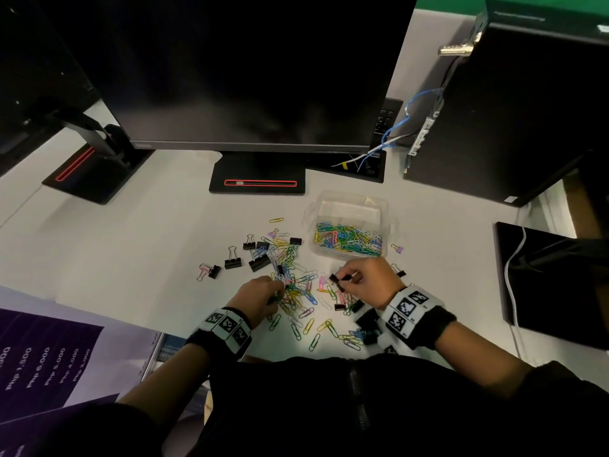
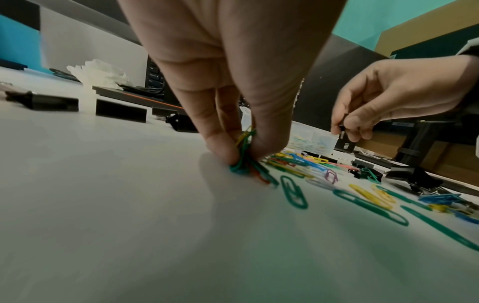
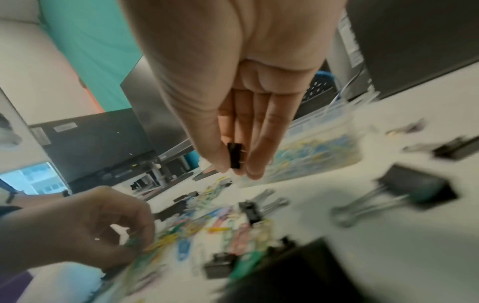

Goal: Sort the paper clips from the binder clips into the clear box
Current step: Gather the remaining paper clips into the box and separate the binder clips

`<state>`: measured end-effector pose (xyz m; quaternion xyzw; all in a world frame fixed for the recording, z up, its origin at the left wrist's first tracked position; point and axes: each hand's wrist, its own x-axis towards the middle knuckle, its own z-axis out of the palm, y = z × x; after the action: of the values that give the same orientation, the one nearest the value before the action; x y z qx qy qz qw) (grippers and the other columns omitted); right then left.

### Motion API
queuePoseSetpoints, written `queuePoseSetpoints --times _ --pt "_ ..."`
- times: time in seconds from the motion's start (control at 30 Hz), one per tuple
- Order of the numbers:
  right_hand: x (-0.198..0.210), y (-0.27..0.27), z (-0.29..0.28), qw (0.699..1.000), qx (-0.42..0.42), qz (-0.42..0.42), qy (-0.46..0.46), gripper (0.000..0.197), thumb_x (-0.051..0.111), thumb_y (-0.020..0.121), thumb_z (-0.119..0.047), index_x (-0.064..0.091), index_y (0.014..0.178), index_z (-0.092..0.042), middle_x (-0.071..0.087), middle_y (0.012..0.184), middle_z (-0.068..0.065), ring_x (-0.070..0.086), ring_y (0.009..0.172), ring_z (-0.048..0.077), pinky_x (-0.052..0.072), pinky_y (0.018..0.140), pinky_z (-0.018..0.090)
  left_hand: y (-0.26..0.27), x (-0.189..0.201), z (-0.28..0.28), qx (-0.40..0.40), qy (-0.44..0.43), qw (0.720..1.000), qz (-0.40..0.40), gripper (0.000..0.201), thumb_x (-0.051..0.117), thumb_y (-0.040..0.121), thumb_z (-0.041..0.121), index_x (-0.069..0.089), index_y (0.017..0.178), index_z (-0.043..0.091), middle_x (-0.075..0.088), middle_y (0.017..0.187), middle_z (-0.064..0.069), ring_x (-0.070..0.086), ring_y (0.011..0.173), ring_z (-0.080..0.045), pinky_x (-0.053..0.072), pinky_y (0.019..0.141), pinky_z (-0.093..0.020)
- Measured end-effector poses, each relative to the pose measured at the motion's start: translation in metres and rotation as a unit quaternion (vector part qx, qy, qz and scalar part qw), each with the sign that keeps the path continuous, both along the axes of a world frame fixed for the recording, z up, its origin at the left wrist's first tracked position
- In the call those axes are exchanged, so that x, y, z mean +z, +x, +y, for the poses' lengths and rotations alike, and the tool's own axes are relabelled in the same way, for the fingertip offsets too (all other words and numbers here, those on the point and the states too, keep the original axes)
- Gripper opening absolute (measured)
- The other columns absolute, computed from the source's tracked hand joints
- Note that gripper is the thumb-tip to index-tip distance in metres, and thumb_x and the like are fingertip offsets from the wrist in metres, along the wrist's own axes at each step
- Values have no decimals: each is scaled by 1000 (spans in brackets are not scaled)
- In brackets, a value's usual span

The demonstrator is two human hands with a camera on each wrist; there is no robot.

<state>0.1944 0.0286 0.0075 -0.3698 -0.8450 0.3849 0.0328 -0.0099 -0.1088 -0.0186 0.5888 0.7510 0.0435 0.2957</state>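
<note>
Coloured paper clips (image 1: 296,291) lie mixed with black binder clips (image 1: 233,262) on the white desk. The clear box (image 1: 349,206), to the right behind the pile, holds many paper clips. My left hand (image 1: 260,296) pinches a small bunch of green, yellow and orange paper clips (image 2: 243,162) against the desk. My right hand (image 1: 365,278) is raised just in front of the box and pinches a small black binder clip (image 3: 235,155) between thumb and fingers.
A black monitor (image 1: 247,70) and its stand base (image 1: 258,179) sit behind the pile. A black computer tower (image 1: 514,103) stands at the right, a black pad (image 1: 553,278) beside it. A second monitor stand (image 1: 95,173) is left. A purple leaflet (image 1: 49,351) lies front left.
</note>
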Motion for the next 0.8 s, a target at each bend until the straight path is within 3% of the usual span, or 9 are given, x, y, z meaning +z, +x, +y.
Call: queuePoseSetpoints --times 0.1,0.27,0.37,0.53,0.67,0.8 --pt "0 22 15 996 -3 -78 47 14 63 81 -10 72 92 -11 73 95 5 61 78 15 48 79 25 -1 0 1 11 9 1000 -4 22 57 82 10 61 104 13 51 92 2 55 94 -23 36 74 -23" --pt "-12 36 23 975 57 -205 60 21 55 85 -12 68 102 -13 69 106 8 58 102 26 44 86 29 -5 0 0 38 30 998 -27 22 61 80 10 66 101 15 66 104 -6 59 97 -23 43 79 -25" --pt "-15 34 18 972 76 -204 86 23 53 86 -13 65 105 -13 64 109 9 51 109 26 41 89 31 -6 2 -2 57 54 996 -43 20 62 82 11 69 100 14 68 100 -6 61 93 -22 44 78 -24" --pt "-9 8 -10 974 159 -132 95 28 58 85 -19 61 113 -16 58 114 6 47 111 23 42 94 32 -9 1 -5 105 76 988 -87 15 64 81 9 71 94 13 60 81 2 51 66 -6 36 62 -7" --pt "-15 -16 -30 956 245 -156 34 69 74 72 -27 42 132 -17 42 129 9 45 118 25 40 95 30 -10 0 -10 101 67 989 -88 16 64 81 9 71 94 15 59 82 1 56 77 -17 47 75 -25" --pt "-25 -31 -37 951 258 -165 30 86 79 67 -26 32 138 -15 37 132 11 42 120 28 37 100 34 -8 0 -18 69 61 993 -74 24 66 80 11 67 104 14 57 92 -3 53 83 -16 41 75 -20"
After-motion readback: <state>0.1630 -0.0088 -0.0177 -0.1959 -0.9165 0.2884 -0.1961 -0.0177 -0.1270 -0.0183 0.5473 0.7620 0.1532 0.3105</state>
